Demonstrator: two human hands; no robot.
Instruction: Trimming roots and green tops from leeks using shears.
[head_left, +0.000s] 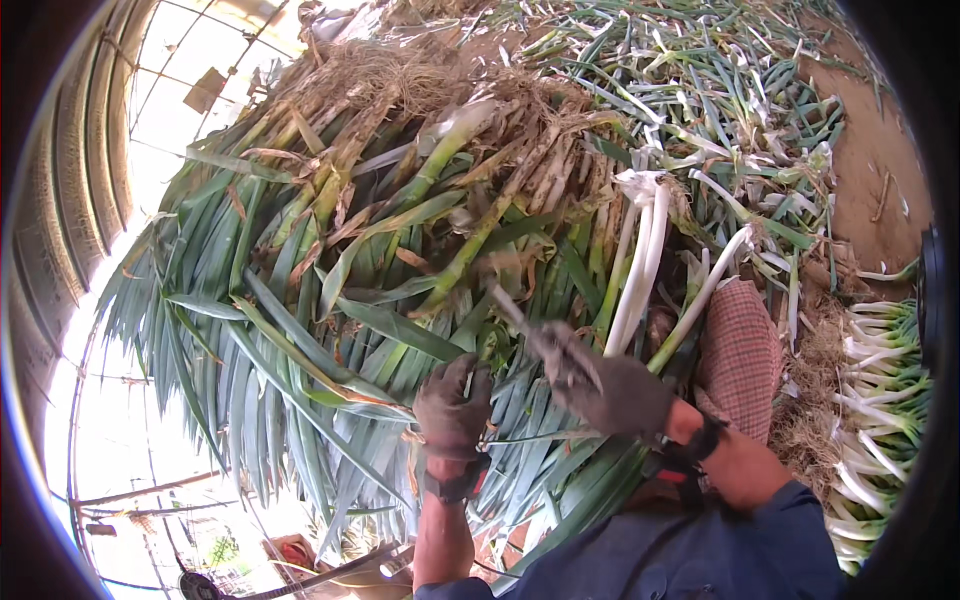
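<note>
My gloved left hand (452, 405) is curled around long green onion leaves (367, 394) at the front of a large heap. To its right, my gloved right hand (611, 386) grips a slim tool (511, 306), whose far end is too blurred to identify. The heap of unpeeled Welsh onions (442, 165) has brown roots at the far side and blue-green leaves hanging towards me. Peeled white onion stalks (643, 262) lean beside my right hand, roots upward. Another bent white stalk (712, 281) rises next to a red checked cloth (741, 352), apparently over my leg.
Stripped leaves and peelings (712, 97) cover the brown ground at the back right. Cleaned onions (877, 420) lie in a row at the far right, roots towards me. A corrugated wall (67, 195) and wire mesh (180, 45) bound the left side.
</note>
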